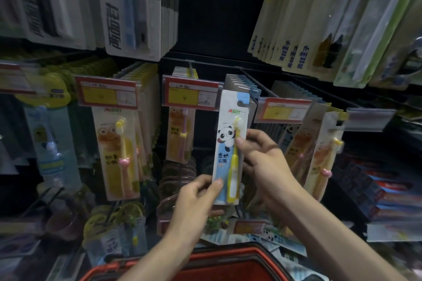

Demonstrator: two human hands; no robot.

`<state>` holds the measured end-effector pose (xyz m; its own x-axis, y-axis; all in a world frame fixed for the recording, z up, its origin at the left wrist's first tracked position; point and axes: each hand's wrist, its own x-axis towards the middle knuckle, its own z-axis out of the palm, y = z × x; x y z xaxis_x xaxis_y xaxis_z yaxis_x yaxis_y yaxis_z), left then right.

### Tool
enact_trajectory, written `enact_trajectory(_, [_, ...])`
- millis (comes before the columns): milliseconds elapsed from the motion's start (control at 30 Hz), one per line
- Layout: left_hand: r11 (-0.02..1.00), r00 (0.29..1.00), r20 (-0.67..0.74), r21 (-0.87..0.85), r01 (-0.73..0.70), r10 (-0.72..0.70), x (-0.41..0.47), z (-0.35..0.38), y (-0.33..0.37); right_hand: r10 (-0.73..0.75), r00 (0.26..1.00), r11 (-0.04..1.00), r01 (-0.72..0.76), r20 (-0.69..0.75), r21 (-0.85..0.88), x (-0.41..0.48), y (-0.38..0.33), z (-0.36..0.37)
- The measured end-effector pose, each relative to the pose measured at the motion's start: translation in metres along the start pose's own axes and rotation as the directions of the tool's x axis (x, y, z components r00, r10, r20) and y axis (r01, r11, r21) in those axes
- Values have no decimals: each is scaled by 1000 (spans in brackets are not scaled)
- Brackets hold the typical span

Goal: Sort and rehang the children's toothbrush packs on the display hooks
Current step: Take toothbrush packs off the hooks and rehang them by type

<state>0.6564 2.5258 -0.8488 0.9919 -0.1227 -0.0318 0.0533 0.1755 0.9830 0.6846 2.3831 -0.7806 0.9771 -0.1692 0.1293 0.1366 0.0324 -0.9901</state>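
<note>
A blue panda toothbrush pack [225, 150] with a yellow brush stands upright at the front of a display hook [253, 89], its hang hole at the hook's tip. My left hand [196, 196] pinches its lower left corner. My right hand [262, 159] grips its right edge at mid-height, thumb on the front. Several more blue packs [239, 81] hang behind it on the same hook. Yellow frog packs hang on the left hooks [118, 150], the middle hook [180, 134] and the right hooks [319, 155].
Red and yellow price tags [107, 92] front the hooks. A red basket [205, 260] sits below my arms. Loose panda packs [269, 238] lie on the lower shelf. Adult toothbrush packs [319, 18] hang on the row above.
</note>
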Motion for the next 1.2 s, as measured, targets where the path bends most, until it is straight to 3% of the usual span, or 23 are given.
enact_trajectory(167, [1000, 1000, -9, 4, 22, -22, 5, 0, -2, -30, 999, 999, 32, -44, 34, 8, -5, -3])
enact_trajectory(667, [1000, 995, -102, -11, 19, -20, 8, 0, -3, 103, 992, 969, -84, -73, 232, 14, 2, 6])
enact_trajectory(867, [1000, 992, -122, -22, 9, -12, 12, 0, -3, 88, 990, 964, -59, -106, 258, 20, 6, 3])
enact_trajectory(1200, [997, 996, -88, 83, 1, 6, 13, 0, -8, 27, 980, 998, -15, -195, 61, 36, 15, -4])
